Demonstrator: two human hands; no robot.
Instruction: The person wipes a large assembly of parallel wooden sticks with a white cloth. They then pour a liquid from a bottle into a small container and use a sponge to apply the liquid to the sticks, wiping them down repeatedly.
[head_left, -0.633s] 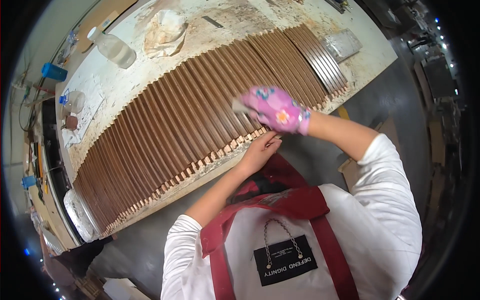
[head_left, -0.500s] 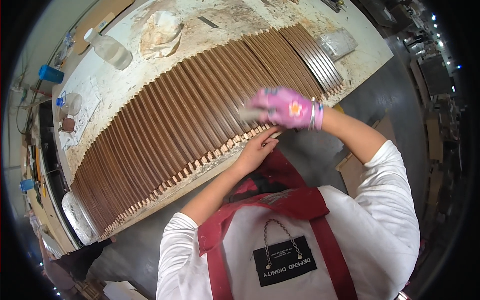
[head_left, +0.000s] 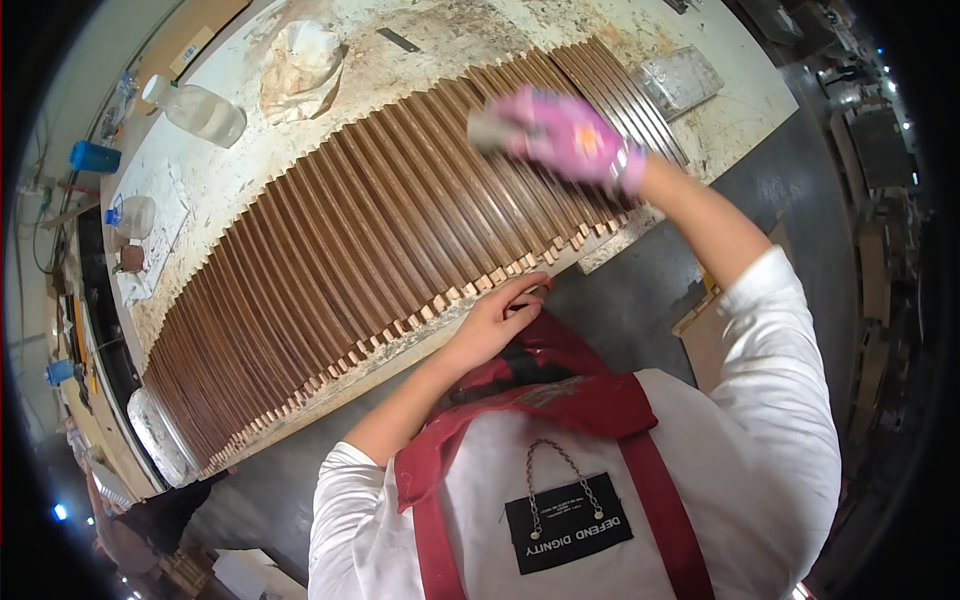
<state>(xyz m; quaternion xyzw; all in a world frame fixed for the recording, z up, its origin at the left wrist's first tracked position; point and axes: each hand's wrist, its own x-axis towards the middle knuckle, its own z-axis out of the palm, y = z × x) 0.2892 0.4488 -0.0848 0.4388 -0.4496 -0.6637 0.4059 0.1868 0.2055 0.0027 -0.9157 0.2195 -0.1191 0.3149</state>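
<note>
Many dark brown wooden slats (head_left: 370,215) lie side by side in a long row on the worktable, their pale tenon ends (head_left: 435,306) along the near edge. My right hand (head_left: 575,140) wears a pink-purple flowered glove and is closed on a pale grey-beige pad (head_left: 492,132). The pad is over the far part of the slats towards the right; motion smears both. My bare left hand (head_left: 500,318) is at the near table edge, next to the tenon ends, its fingers loosely bent and apart with nothing seen in them.
On the pale, stained worktable (head_left: 420,65) are a clear bottle (head_left: 205,115), a crumpled cloth (head_left: 300,75) and a dark flat strip (head_left: 398,40). Wrapped blocks stand at both row ends, a right block (head_left: 682,82) and a left block (head_left: 160,435). A blue-capped jug (head_left: 135,215) is at the left.
My right hand has moved away from the near edge, up along the slats to their far part with the pad. My left hand has shifted slightly nearer to me.
</note>
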